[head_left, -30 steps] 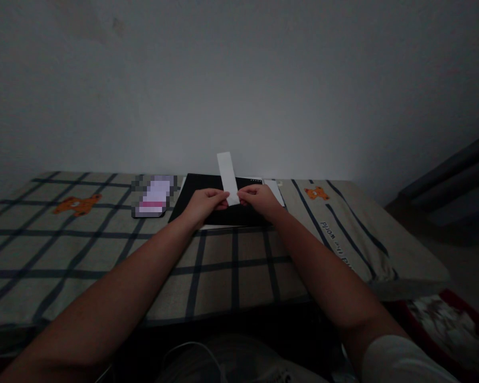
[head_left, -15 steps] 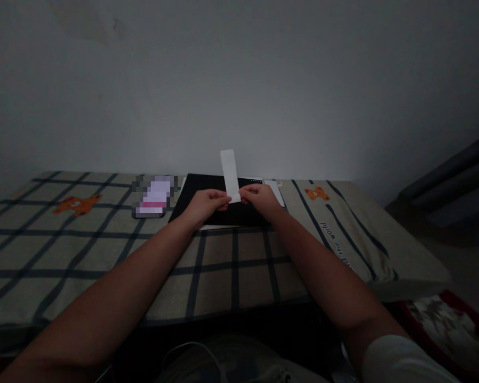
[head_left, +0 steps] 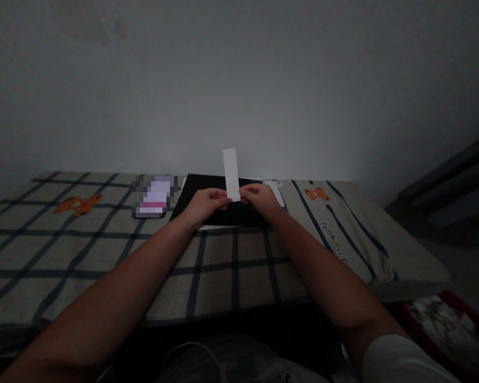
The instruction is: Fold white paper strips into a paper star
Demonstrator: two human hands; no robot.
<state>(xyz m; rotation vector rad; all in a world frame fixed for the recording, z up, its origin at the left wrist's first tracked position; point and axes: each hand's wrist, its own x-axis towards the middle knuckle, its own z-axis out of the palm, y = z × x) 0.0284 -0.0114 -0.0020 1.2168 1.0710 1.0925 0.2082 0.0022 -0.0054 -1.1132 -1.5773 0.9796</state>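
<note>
White paper, in the form of a narrow strip (head_left: 231, 173), is held upright between both hands above a black mat (head_left: 199, 189). The strip's lower end is pinched from either side: the left hand (head_left: 206, 205) has its fingers (head_left: 223, 199) closed on the strip's left edge, and the right hand (head_left: 260, 200) has its fingers (head_left: 245, 196) closed on the right edge. The upper end of the strip stands free against the pale wall (head_left: 239, 80), nearly vertical, with only a slight lean.

The black mat is laid flat on a surface covered with a beige cloth (head_left: 104, 250) marked by dark grid lines and small orange bear prints (head_left: 78, 204). A light sheet (head_left: 276, 190) is seen just beside the mat's right edge, partly hidden behind the right hand. To the left of the mat, near it but apart, a blurred pale and pink object (head_left: 155, 196) is set on the cloth; what it is cannot be told. Upside-down lettering (head_left: 337, 242) is printed along the cloth's right side.

Both forearms are stretched forward over the cloth, and a white sleeve (head_left: 403, 361) is seen at the lower right. A thin white cord (head_left: 191, 351) is seen at the bottom edge, in deep shadow.
</note>
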